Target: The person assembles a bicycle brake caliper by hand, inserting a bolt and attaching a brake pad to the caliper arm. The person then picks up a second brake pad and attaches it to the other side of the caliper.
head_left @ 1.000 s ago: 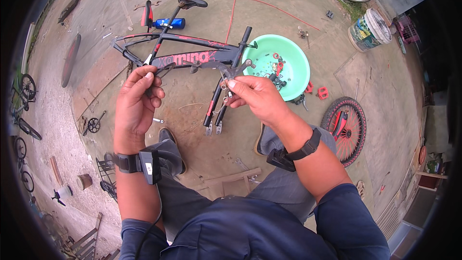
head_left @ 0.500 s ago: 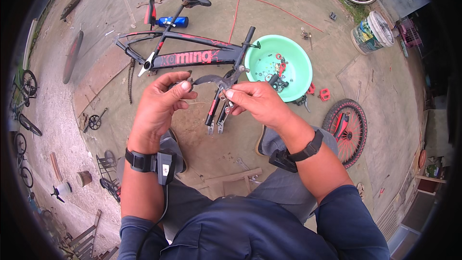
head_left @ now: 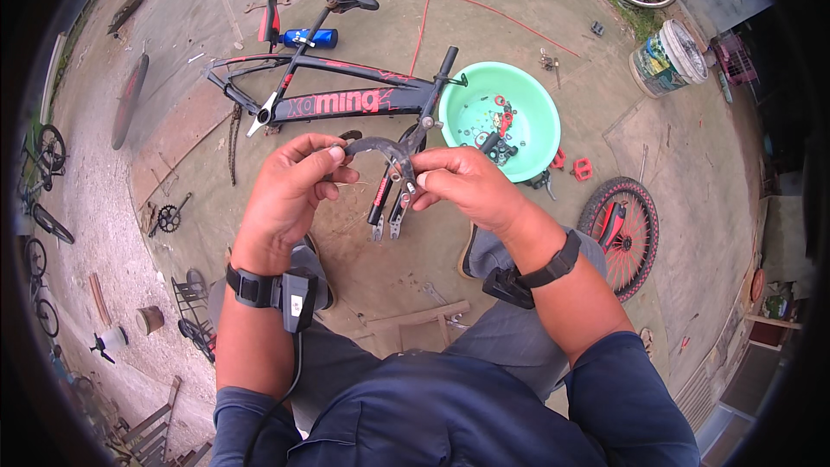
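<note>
A dark, curved bicycle brake caliper (head_left: 377, 145) is stretched between my two hands, arching upward. My left hand (head_left: 292, 180) pinches its left end between thumb and forefinger, other fingers loosely curled. At its right end, near the bolts and a silvery piece, my right hand (head_left: 469, 186) grips it with thumb and bent fingers. Part of that end is hidden by the fingers. Just beyond my hands, the black bicycle frame (head_left: 354, 105) with red lettering lies on the ground, its fork legs showing below the caliper.
Right of the frame stands a mint-green basin (head_left: 536, 95) holding small parts. Red pedals (head_left: 582, 169) and a wheel (head_left: 620, 240) lie nearby. A paint bucket (head_left: 670, 60) is at far right, a crankset (head_left: 170, 219) at left, wrenches (head_left: 435, 294) between my feet.
The brake caliper has been turned, so its arch now shows wider and rounder. My right fingers have shifted slightly along its end; my left hand stays nearly in place.
</note>
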A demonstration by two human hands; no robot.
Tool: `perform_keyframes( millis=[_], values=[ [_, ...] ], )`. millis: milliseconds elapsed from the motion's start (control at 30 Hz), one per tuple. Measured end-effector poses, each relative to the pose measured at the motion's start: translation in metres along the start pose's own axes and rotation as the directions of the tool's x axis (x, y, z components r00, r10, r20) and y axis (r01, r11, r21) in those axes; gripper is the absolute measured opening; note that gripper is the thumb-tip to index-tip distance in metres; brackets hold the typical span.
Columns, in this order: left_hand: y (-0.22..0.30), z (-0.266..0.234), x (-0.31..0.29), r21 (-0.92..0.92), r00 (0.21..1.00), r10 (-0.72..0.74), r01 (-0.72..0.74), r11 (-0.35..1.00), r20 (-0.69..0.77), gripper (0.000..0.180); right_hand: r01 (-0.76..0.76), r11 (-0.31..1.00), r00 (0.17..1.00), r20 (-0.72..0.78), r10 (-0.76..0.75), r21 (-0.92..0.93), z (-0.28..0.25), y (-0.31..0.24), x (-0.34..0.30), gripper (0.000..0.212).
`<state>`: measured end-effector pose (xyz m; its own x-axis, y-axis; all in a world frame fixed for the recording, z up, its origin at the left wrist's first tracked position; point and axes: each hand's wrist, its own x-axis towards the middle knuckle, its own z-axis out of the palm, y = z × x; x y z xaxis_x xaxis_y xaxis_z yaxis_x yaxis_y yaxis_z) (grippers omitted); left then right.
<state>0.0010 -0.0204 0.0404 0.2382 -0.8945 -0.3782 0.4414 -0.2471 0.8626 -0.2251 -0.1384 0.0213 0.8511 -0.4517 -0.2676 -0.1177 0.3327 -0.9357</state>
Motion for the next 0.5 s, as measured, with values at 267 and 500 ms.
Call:
perform_keyframes(
  millis=[267,500],
  values=[
    [-0.0018,-0.0013,0.0,-0.038,1.0,-0.025,0.025,0.999,0.014,0.019,-0.051,0.998,0.997,0.065,0.053,-0.023,-0.0023,-0.0021,-0.0001,0.036],
    [-0.0039,-0.0022,0.0005,-0.109,0.999,-0.034,0.036,0.993,0.022,0.02,-0.089,0.996,0.994,0.065,0.09,-0.008,-0.0026,-0.0035,-0.0009,0.033]
  ],
)
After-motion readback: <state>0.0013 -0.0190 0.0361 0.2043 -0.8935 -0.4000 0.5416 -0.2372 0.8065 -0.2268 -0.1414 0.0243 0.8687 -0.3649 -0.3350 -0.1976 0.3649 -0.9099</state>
